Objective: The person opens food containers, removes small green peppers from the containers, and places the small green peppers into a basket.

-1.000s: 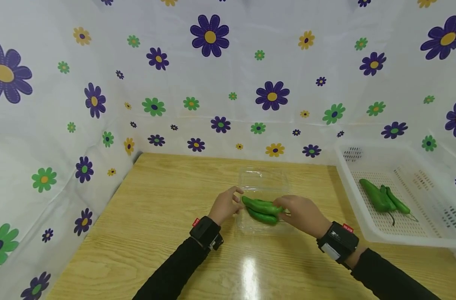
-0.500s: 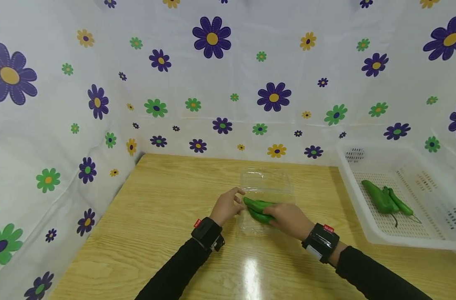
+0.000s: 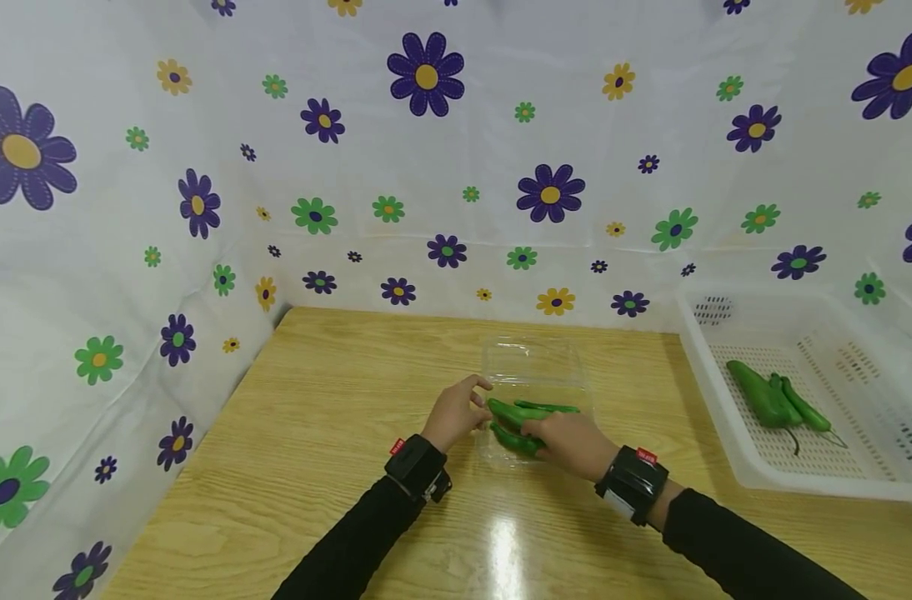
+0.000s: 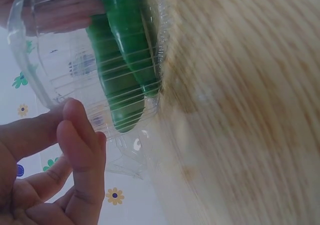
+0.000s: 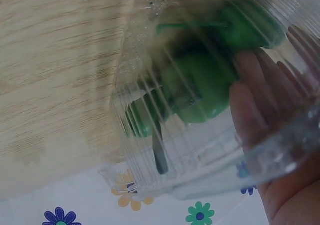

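A lidded clear plastic container [image 3: 534, 367] stands on the table, its lid folded back. Inside lie several green peppers: a long one [image 3: 510, 412], a thinner one [image 3: 549, 407] behind it, and a shorter one [image 3: 510, 438] in front. My left hand [image 3: 453, 414] pinches the container's left rim between thumb and fingertips; the left wrist view shows this up close. My right hand [image 3: 576, 442] reaches inside at the right end, its fingertips holding the front pepper near its stem end. Through the clear wall, the right wrist view shows fingers [image 5: 250, 70] against the peppers; the thumb is hidden.
To the right stands a white perforated plastic basket [image 3: 719, 433] with several green peppers [image 3: 771, 400] in it. A flower-patterned white cloth [image 3: 396, 167] rises behind and to the left of the wooden table [image 3: 336, 375].
My right hand has moved left and slightly down within the container. The front pepper now lies apart from the long one, and the thin one shows behind. My left hand stays at the rim.
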Tool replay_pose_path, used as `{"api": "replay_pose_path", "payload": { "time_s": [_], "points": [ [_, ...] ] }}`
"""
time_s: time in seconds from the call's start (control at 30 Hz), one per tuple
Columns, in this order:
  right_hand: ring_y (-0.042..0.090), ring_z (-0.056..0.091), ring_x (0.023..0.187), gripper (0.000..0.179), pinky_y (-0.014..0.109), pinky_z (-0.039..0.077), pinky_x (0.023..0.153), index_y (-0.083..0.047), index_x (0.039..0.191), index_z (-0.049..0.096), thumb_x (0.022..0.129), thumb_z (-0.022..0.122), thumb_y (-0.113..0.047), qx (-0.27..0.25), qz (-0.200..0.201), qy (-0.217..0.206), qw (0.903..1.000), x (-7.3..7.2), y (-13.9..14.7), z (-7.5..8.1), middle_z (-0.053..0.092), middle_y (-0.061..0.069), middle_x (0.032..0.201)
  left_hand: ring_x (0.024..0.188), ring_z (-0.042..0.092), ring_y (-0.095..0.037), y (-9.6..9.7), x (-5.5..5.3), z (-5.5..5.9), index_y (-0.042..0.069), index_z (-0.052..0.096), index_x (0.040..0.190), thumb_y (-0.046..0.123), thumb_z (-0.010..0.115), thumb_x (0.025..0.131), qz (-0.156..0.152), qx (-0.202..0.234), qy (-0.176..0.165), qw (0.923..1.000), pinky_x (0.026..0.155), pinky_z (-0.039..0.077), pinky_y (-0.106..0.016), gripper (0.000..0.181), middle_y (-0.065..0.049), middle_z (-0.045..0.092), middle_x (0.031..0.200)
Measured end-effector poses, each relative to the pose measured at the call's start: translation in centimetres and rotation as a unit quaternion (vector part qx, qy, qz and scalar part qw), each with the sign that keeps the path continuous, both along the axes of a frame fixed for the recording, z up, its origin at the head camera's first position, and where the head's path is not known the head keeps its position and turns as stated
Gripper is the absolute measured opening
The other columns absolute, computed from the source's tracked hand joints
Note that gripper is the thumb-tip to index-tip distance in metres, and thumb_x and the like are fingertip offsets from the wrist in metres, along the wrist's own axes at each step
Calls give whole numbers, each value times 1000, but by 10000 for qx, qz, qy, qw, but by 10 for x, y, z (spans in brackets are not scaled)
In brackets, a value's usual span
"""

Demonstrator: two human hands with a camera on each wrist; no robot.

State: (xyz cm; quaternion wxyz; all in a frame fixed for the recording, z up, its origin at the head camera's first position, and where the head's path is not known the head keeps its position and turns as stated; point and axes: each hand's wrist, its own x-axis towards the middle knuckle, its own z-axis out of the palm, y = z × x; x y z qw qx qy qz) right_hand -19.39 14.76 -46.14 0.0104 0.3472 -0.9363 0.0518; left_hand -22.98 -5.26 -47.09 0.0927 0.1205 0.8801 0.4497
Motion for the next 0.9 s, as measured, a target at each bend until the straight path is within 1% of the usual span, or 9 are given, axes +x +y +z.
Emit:
{"api": "replay_pose_path", "payload": {
  "time_s": [0.13, 0.3, 0.4, 0.53, 0.63, 0.73, 0.9],
  "points": [
    [14, 65, 72, 26, 29, 52, 58, -12, 98, 69, 75, 79, -19, 37, 48, -141, 9999, -3, -1, -1, 71, 3, 86, 68, 61, -23, 0, 0, 0, 5, 55, 123, -1, 64, 86, -1, 30, 8, 10000, 59, 48, -28, 39, -15, 58, 94],
    [12, 64, 74, 23, 29, 52, 61, -13, 92, 71, 72, 81, -18, 84, 125, -283, 9995, -8, -2, -4, 71, -1, 85, 66, 61, -22, 0, 0, -1, 5, 55, 122, -1, 64, 85, 13, 14, 19, 10000, 58, 48, -28, 39, -15, 58, 94],
    [9, 62, 71, 22, 28, 51, 62, -14, 89, 72, 70, 82, -17, 90, 152, -300, 9994, -10, -3, -7, 70, -2, 83, 67, 62, -22, 0, -1, -2, 5, 55, 122, -1, 65, 85, 32, -9, 17, 10000, 59, 49, -28, 39, -14, 58, 93],
    [4, 54, 64, 18, 25, 47, 58, -14, 83, 71, 69, 82, -17, 83, 164, -315, 9993, -11, -4, -10, 68, -5, 76, 66, 62, -21, 0, -1, -3, 5, 56, 122, -2, 65, 84, 54, -1, -9, 10000, 58, 49, -28, 39, -13, 58, 91],
    [3, 52, 61, 17, 23, 44, 56, -15, 81, 71, 69, 83, -18, 78, 161, -318, 9993, -12, -4, -10, 67, -6, 74, 65, 62, -19, 1, -1, -3, 5, 56, 122, -2, 66, 84, 77, 3, -37, 10000, 57, 49, -27, 39, -12, 58, 90],
    [4, 53, 62, 17, 23, 44, 55, -15, 80, 71, 68, 83, -17, 47, 162, -341, 9993, -11, -5, -8, 67, -6, 74, 64, 62, -18, 1, -1, -2, 4, 56, 121, -2, 65, 84, 58, 11, -9, 10000, 57, 49, -27, 39, -12, 57, 90],
    [8, 60, 67, 19, 24, 48, 58, -14, 83, 73, 67, 83, -15, 19, 161, -397, 9991, -11, -6, -7, 70, -3, 78, 65, 61, -19, 1, 0, -1, 4, 56, 122, -1, 65, 85, 45, -33, 29, 10000, 58, 48, -27, 38, -13, 57, 91]
  ]
}}
